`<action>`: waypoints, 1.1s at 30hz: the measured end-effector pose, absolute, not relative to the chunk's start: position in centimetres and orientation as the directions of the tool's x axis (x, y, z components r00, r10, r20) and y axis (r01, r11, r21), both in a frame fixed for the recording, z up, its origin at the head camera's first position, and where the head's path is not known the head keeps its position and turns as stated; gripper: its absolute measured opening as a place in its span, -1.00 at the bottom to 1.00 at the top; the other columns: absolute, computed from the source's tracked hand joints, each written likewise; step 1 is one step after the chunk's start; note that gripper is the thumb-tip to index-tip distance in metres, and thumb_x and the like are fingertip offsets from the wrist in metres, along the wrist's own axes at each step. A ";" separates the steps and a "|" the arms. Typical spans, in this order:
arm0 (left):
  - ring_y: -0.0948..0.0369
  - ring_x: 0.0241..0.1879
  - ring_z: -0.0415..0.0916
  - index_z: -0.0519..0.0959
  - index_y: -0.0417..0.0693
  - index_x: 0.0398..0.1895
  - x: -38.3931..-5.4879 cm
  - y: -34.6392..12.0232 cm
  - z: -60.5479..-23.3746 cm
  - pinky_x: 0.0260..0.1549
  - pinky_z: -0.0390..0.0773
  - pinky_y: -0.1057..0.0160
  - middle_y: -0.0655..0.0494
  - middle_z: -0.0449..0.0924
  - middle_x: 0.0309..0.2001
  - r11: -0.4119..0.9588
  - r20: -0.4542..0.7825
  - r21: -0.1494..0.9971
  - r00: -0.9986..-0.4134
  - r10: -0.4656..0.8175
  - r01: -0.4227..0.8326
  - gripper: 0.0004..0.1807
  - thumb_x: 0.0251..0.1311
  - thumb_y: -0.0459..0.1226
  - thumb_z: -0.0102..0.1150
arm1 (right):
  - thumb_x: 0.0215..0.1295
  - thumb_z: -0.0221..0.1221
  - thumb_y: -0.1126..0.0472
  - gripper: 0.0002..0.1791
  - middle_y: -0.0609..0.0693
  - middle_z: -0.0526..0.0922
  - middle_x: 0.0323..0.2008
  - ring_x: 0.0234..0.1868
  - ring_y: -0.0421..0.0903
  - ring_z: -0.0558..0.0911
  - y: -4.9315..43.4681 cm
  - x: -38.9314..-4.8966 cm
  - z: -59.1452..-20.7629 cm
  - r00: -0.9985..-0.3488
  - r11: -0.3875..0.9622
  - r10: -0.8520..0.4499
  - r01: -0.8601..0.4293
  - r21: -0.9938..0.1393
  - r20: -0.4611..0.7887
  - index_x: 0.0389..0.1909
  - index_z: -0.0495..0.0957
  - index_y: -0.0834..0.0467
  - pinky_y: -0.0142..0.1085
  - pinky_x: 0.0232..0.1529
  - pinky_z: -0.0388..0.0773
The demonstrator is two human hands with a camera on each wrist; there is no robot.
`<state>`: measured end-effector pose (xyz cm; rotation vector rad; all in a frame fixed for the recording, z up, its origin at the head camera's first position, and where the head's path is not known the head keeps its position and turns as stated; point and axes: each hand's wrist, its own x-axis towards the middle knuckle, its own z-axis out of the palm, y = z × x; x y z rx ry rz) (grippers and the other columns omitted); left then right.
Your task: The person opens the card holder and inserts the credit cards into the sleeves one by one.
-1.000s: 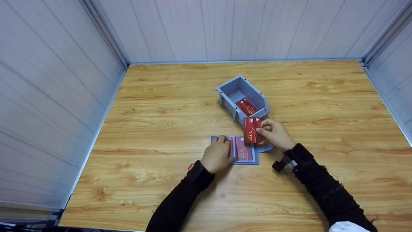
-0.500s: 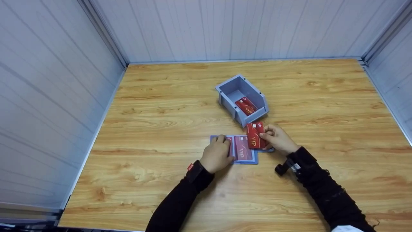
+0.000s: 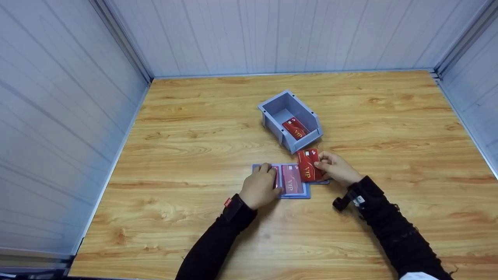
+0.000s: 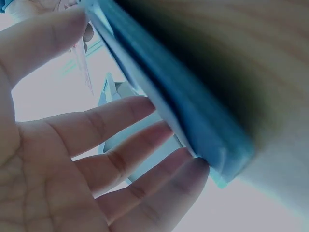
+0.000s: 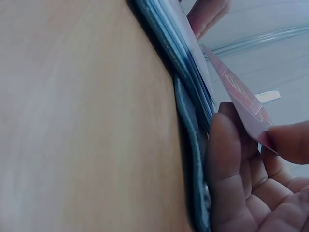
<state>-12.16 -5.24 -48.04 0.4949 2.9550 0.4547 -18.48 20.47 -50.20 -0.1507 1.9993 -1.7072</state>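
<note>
A red VIP card (image 3: 308, 165) is pinched between the thumb and fingers of my right hand (image 3: 336, 170). It hangs over the right part of a blue card holder (image 3: 307, 195), which lies open on the table. A clear sleeve of the holder shows another red VIP card (image 3: 291, 179). My left hand (image 3: 258, 187) rests on the holder's left part and hides much of it. In the left wrist view its fingertips (image 4: 140, 104) touch the holder's pages. The right wrist view has the held card (image 5: 241, 94) tilted beside the stacked pages, apart from them.
Just behind the holder stands a grey plastic bin (image 3: 290, 120) with red VIP card stock (image 3: 295, 128) lying inside. A strap of the holder (image 5: 188, 145) sticks out at its right, under my right hand. Pale panels (image 3: 249, 35) enclose the wooden table (image 3: 175, 163).
My right hand has brought the card down and slightly right, then nearly stopped above the holder's right edge. My left hand has stayed on the holder.
</note>
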 end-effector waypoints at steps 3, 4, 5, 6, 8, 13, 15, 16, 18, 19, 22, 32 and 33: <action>-0.08 0.15 0.46 0.53 -0.22 0.16 -12.2 -5.0 -47.7 0.02 0.60 -0.01 -0.13 0.48 0.18 0.898 -0.050 0.331 -0.945 0.322 0.289 -0.39 0.17 0.01 0.27 | 0.44 -0.02 0.34 -0.94 -0.11 0.61 -0.32 -0.34 -0.19 0.69 20.5 -18.6 -50.4 -0.864 0.188 -0.401 0.249 -0.950 -0.306 -0.23 0.30 0.25 -0.34 -0.36 0.67; -0.09 0.15 0.46 0.54 -0.23 0.14 -12.2 -4.9 -47.6 0.05 0.58 -0.02 -0.15 0.49 0.18 0.893 -0.034 0.342 -0.946 0.321 0.291 -0.41 0.17 0.00 0.27 | 0.44 -0.01 0.33 -0.94 -0.11 0.62 -0.33 -0.34 -0.19 0.69 20.6 -18.6 -50.4 -0.863 0.183 -0.404 0.251 -0.951 -0.305 -0.23 0.31 0.25 -0.34 -0.36 0.67; -0.10 0.14 0.47 0.55 -0.25 0.12 -12.3 -4.7 -47.5 0.07 0.57 -0.01 -0.17 0.50 0.17 0.885 -0.010 0.356 -0.946 0.324 0.300 -0.44 0.18 -0.03 0.27 | 0.44 -0.01 0.33 -0.94 -0.12 0.61 -0.32 -0.33 -0.19 0.69 20.6 -18.6 -50.4 -0.861 0.181 -0.405 0.253 -0.951 -0.306 -0.23 0.31 0.25 -0.34 -0.35 0.67; -0.10 0.12 0.49 0.56 -0.26 0.09 -12.3 -4.5 -47.5 0.09 0.55 0.00 -0.18 0.51 0.15 0.874 0.017 0.375 -0.944 0.329 0.311 -0.47 0.18 -0.07 0.28 | 0.44 -0.01 0.33 -0.94 -0.12 0.61 -0.32 -0.32 -0.19 0.69 20.6 -18.6 -50.4 -0.861 0.178 -0.407 0.254 -0.951 -0.307 -0.23 0.31 0.25 -0.34 -0.35 0.67; -0.09 0.06 0.52 0.58 -0.29 0.02 -12.3 -4.0 -47.4 0.09 0.55 0.03 -0.18 0.55 0.09 0.846 0.078 0.407 -0.936 0.343 0.344 -0.54 0.17 -0.14 0.28 | 0.43 -0.01 0.33 -0.94 -0.13 0.61 -0.33 -0.32 -0.20 0.68 20.6 -18.6 -50.3 -0.858 0.178 -0.410 0.258 -0.950 -0.310 -0.23 0.31 0.24 -0.35 -0.34 0.66; 0.03 -0.14 0.58 0.62 -0.30 -0.20 -12.2 -2.5 -47.4 -0.06 0.59 0.14 -0.10 0.60 -0.11 0.802 0.152 0.442 -0.915 0.374 0.402 -0.73 0.13 -0.26 0.26 | 0.43 0.03 0.29 -0.90 -0.11 0.62 -0.30 -0.32 -0.19 0.69 20.8 -18.6 -50.2 -0.854 0.185 -0.406 0.273 -0.944 -0.326 -0.22 0.33 0.25 -0.34 -0.31 0.66; 0.05 -0.18 0.57 0.62 -0.31 -0.23 -12.1 -2.0 -47.5 -0.11 0.59 0.15 -0.09 0.59 -0.15 0.813 0.135 0.422 -0.915 0.380 0.400 -0.75 0.12 -0.27 0.25 | 0.43 0.04 0.28 -0.88 -0.11 0.62 -0.29 -0.31 -0.19 0.69 20.9 -18.6 -50.2 -0.854 0.184 -0.405 0.274 -0.944 -0.327 -0.22 0.33 0.25 -0.34 -0.30 0.67; 0.05 -0.19 0.57 0.62 -0.31 -0.22 -12.1 -1.7 -47.5 -0.12 0.59 0.16 -0.10 0.59 -0.15 0.821 0.122 0.407 -0.915 0.385 0.400 -0.74 0.11 -0.27 0.25 | 0.43 0.04 0.28 -0.89 -0.11 0.62 -0.30 -0.31 -0.19 0.69 20.9 -18.6 -50.3 -0.854 0.179 -0.406 0.275 -0.945 -0.326 -0.22 0.34 0.25 -0.34 -0.30 0.67; 0.03 -0.17 0.56 0.61 -0.34 -0.17 -12.1 -1.3 -47.6 -0.11 0.58 0.16 -0.11 0.59 -0.14 0.841 0.082 0.371 -0.916 0.393 0.394 -0.68 0.12 -0.23 0.28 | 0.43 0.04 0.29 -0.89 -0.12 0.63 -0.32 -0.32 -0.20 0.68 20.8 -18.5 -50.3 -0.851 0.172 -0.413 0.276 -0.946 -0.324 -0.22 0.33 0.25 -0.35 -0.30 0.66; 0.02 -0.16 0.55 0.60 -0.34 -0.14 -12.0 -1.1 -47.7 -0.10 0.57 0.15 -0.12 0.59 -0.13 0.850 0.067 0.353 -0.916 0.394 0.392 -0.64 0.13 -0.21 0.29 | 0.43 0.03 0.29 -0.90 -0.12 0.63 -0.32 -0.32 -0.21 0.68 20.8 -18.5 -50.3 -0.849 0.166 -0.420 0.275 -0.947 -0.320 -0.22 0.33 0.26 -0.36 -0.31 0.66; 0.01 -0.13 0.54 0.60 -0.32 -0.09 -12.0 -0.7 -47.9 -0.05 0.54 0.14 -0.11 0.60 -0.12 0.868 0.038 0.291 -0.912 0.409 0.402 -0.57 0.14 -0.12 0.31 | 0.43 0.03 0.30 -0.90 -0.13 0.64 -0.35 -0.33 -0.22 0.69 20.7 -18.4 -50.4 -0.845 0.149 -0.428 0.284 -0.947 -0.321 -0.22 0.33 0.26 -0.37 -0.32 0.66; 0.06 -0.19 0.51 0.59 -0.35 -0.08 -11.7 0.6 -48.6 -0.19 0.56 0.20 -0.11 0.59 -0.18 0.895 0.083 0.109 -0.901 0.426 0.433 -0.38 0.14 0.08 0.27 | 0.43 0.04 0.28 -0.85 -0.11 0.64 -0.32 -0.32 -0.21 0.70 21.0 -18.6 -50.3 -0.841 0.152 -0.423 0.300 -0.942 -0.336 -0.17 0.33 0.31 -0.36 -0.28 0.67; 0.07 -0.19 0.51 0.58 -0.34 -0.05 -11.7 0.7 -48.6 -0.21 0.58 0.20 -0.12 0.59 -0.16 0.898 0.078 0.103 -0.904 0.421 0.428 -0.34 0.12 0.12 0.27 | 0.43 0.04 0.28 -0.85 -0.11 0.65 -0.32 -0.32 -0.21 0.70 21.0 -18.6 -50.3 -0.841 0.154 -0.422 0.302 -0.941 -0.339 -0.17 0.33 0.31 -0.36 -0.28 0.67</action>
